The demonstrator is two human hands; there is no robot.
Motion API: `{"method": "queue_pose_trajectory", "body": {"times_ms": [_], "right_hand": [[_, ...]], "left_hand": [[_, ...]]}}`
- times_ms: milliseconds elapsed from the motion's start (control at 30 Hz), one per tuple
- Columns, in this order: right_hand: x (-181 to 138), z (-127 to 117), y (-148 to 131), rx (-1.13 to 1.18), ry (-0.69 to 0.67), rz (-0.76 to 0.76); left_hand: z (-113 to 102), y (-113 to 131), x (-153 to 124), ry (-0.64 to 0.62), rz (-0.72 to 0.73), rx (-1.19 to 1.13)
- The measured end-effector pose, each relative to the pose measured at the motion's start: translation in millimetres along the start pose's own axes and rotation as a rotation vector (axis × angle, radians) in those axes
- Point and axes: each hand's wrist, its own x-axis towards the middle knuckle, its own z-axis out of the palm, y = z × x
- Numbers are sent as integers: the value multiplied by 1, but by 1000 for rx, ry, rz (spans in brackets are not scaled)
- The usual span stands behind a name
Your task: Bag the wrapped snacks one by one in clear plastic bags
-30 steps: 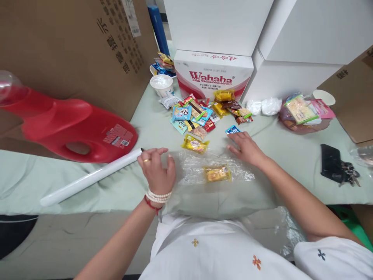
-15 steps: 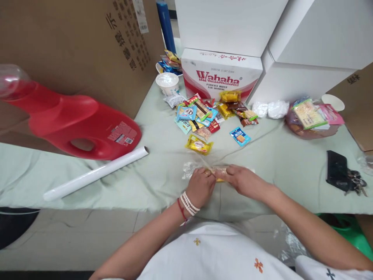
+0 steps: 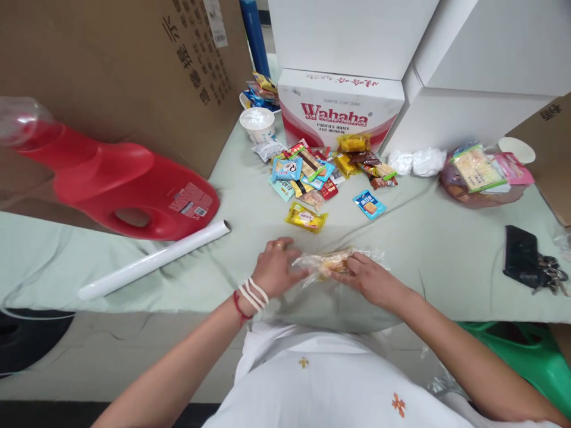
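Note:
On the table's front part lies a bundle in clear plastic wrap, with yellowish food packets showing through. The fingers of my right hand are closed on its right half. My left hand is at the left end of the wrap, thumb and fingers apart, the thumb close to the loose film; whether it touches the film I cannot tell. Just beyond the bundle lies a yellow snack packet. A blue snack packet sits farther right, and a pile of mixed snack packets is behind.
To the left lie a red detergent bottle and a white roll. A Wahaba-style carton reading Wahaha stands behind, near a paper cup. At right are a filled bowl, a black wallet and keys.
My left hand has moved left, away from my right hand, and its fingers have spread. Loose film now stretches out at the bundle's left end. My right hand stays on the bundle.

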Motion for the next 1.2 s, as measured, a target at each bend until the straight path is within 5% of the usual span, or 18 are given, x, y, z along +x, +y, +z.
{"method": "queue_pose_trajectory", "body": {"times_ms": [133, 233, 300, 433, 567, 633, 700, 833, 967, 1067, 1200], "right_hand": [[3, 1, 1, 21, -26, -6], [6, 2, -2, 50, -34, 31], [5, 1, -4, 86, -10, 58], [-11, -1, -3, 309, 160, 58], [-30, 9, 7, 184, 524, 519], [-33, 15, 12, 47, 561, 706], [-31, 15, 14, 38, 543, 736], [-8, -4, -1, 231, 504, 700], [28, -15, -24, 259, 264, 605], [40, -4, -30, 214, 225, 443], [31, 21, -33, 52, 258, 363]], "left_hand": [[-2, 24, -22, -359, -39, -141], [15, 44, -22, -435, -75, -494], [37, 55, -17, -392, 29, -442], [77, 64, -14, -209, 259, 92], [87, 63, -21, -125, 315, 434], [85, 63, -22, -81, 357, 502], [84, 62, -21, -19, 394, 529], [89, 60, -19, 44, 415, 507], [92, 45, -14, 38, 373, 364], [84, 26, 0, 74, 305, 107], [63, 22, 16, 57, 37, -247]]}}
